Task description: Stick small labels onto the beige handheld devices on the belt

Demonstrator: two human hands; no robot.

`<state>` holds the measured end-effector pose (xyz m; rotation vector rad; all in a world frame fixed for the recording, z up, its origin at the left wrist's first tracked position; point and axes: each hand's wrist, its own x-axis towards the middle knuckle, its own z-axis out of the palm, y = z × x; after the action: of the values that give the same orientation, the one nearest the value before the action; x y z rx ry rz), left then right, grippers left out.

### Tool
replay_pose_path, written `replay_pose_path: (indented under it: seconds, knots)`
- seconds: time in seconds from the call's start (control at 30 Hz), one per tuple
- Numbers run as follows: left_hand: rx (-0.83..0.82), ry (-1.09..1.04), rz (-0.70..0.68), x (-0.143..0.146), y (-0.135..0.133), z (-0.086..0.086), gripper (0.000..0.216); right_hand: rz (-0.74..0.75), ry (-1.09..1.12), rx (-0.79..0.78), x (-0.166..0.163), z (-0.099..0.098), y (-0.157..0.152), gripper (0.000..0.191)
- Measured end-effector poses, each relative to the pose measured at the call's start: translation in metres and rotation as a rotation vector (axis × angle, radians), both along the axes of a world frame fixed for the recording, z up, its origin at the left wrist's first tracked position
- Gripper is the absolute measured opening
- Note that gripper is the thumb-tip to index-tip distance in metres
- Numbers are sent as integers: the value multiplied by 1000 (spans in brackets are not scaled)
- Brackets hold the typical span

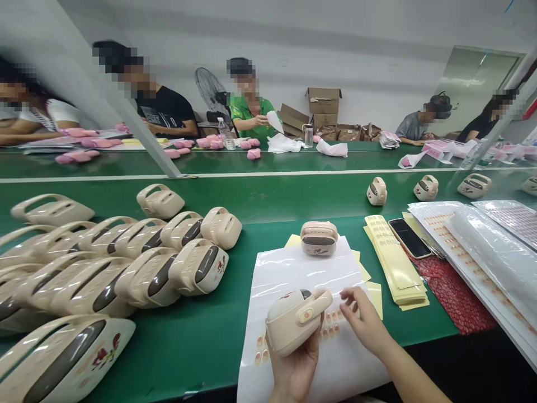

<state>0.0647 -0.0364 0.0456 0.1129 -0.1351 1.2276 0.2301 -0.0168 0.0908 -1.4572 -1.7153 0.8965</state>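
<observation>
My left hand (296,364) grips a beige plastic housing with a carry handle (293,322), held above a glossy white sticker sheet (293,268) on the green table. My right hand (363,319) hovers just right of the housing over the sheet, fingers curled and pinched together near a row of small pink stickers (331,330); whether they hold one is too small to tell. A second beige housing (319,238) stands upright at the sheet's far edge.
Several beige housings (126,263) are heaped at the left. Yellow backing strips (394,263), a phone (409,238) and sticker sheets (474,246) lie at the right. More housings (425,187) ride the green belt (268,190). Other people sit across it.
</observation>
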Motion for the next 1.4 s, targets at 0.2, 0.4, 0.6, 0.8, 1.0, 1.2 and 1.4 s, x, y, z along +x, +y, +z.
replay_pose_path:
  seconds: [0.2,0.4,0.6,0.8,1.0,1.2,1.4]
  knots:
    - [-59,-5,17,-3,-4,-5,38,157,-377,149,10,-25,-23,20]
    - [-41,-7,40,-1,-2,-3,38,193,-464,173,-2,-27,-18,20]
    - [71,65,123,-4,-1,11,45,220,-566,76,-4,-21,-4,20]
    - [42,248,267,-31,-3,17,46,321,-546,-11,-1,-15,3,21]
    - [-7,737,471,-42,1,28,75,285,-576,-96,-3,-8,1,18]
    - [371,1384,745,-49,8,39,86,189,-241,-252,4,2,9,17]
    - [940,1869,681,-54,11,37,100,180,281,-352,1,51,16,9]
